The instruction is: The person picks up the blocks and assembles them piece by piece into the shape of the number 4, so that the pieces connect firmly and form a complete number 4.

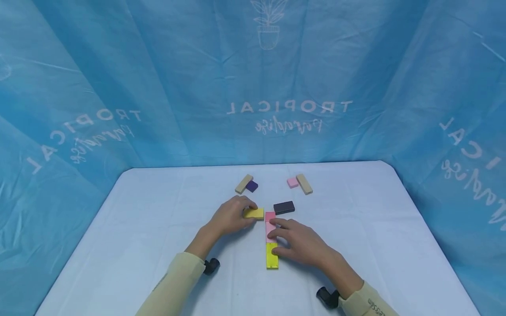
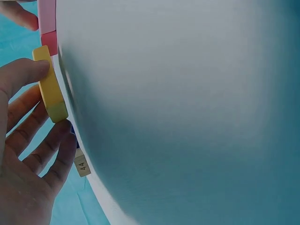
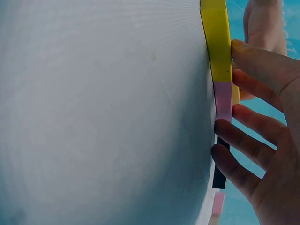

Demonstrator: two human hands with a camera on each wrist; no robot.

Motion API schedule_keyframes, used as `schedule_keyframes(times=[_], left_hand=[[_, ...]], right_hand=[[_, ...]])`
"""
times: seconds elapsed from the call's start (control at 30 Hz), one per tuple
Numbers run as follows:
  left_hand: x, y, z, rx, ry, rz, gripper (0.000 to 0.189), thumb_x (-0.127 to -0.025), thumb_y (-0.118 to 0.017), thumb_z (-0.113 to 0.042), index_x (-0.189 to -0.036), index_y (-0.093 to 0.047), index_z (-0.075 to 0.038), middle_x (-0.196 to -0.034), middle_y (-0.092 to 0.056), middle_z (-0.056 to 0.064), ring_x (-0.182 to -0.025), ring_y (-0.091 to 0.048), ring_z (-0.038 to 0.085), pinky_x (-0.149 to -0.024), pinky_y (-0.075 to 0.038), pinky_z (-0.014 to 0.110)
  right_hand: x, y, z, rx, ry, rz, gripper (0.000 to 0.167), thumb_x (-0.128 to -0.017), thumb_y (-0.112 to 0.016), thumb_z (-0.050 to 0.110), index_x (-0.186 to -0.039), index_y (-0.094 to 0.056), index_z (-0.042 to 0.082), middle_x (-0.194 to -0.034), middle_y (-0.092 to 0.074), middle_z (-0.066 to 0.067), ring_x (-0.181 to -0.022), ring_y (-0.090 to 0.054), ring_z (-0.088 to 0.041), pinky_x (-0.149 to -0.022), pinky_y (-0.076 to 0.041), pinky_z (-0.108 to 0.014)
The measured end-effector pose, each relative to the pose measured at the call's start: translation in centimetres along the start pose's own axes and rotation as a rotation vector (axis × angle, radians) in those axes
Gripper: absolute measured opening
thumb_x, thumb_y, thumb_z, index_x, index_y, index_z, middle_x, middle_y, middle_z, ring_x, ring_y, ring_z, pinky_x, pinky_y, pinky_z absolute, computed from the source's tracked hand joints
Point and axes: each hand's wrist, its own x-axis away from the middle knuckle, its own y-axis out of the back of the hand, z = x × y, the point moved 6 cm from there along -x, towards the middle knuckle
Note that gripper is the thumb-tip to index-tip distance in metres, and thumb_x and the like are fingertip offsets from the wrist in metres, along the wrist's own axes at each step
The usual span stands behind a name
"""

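Observation:
My left hand pinches a deeper-yellow block between thumb and fingers, just left of the far end of a row of blocks. In the left wrist view this yellow block is tilted beside a red-pink block. The row runs away from me: a bright yellow block nearest, a light pink block in the middle, the red-pink block farthest. My right hand lies along the row's right side, its fingers spread and lightly bent, with fingertips at the pink and bright yellow blocks.
A black block lies just beyond the row on the right. Farther back are a wooden block against a dark purple block, and a pink block beside another wooden block. A blue curtain hangs behind the white table.

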Motion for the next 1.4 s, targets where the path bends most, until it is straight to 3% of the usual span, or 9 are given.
schedule_keyframes(times=[0.4,1.07,1.4], left_hand=[[0.9,-0.1,-0.7,-0.039,-0.037,-0.012,0.034,-0.081,-0.076,-0.038,-0.111,-0.069,-0.023,-0.106,-0.064,-0.009,-0.101,-0.054,0.01,-0.091,-0.047,0.032],[0.6,-0.6,-1.0,-0.043,-0.049,-0.002,0.034,-0.082,-0.076,-0.036,-0.112,-0.069,-0.021,-0.108,-0.064,-0.007,-0.101,-0.055,0.011,-0.09,-0.048,0.033],[0.5,-1.0,-0.9,-0.095,-0.054,-0.003,0.036,-0.082,-0.076,-0.038,-0.112,-0.069,-0.022,-0.108,-0.063,-0.007,-0.099,-0.054,0.011,-0.088,-0.048,0.032]], right_hand=[[0.0,-0.1,0.0,0.015,0.014,-0.006,0.039,-0.084,-0.068,0.051,-0.12,-0.065,0.037,-0.145,-0.044,0.005,-0.131,-0.042,-0.022,-0.099,-0.041,-0.05],[0.0,-0.2,-0.1,0.015,0.005,-0.009,0.039,-0.084,-0.069,0.05,-0.12,-0.065,0.037,-0.145,-0.044,0.006,-0.131,-0.042,-0.021,-0.099,-0.041,-0.049],[0.0,-0.1,-0.1,0.011,0.005,-0.008,0.039,-0.084,-0.068,0.051,-0.121,-0.065,0.037,-0.145,-0.044,0.006,-0.131,-0.042,-0.021,-0.099,-0.041,-0.05]])
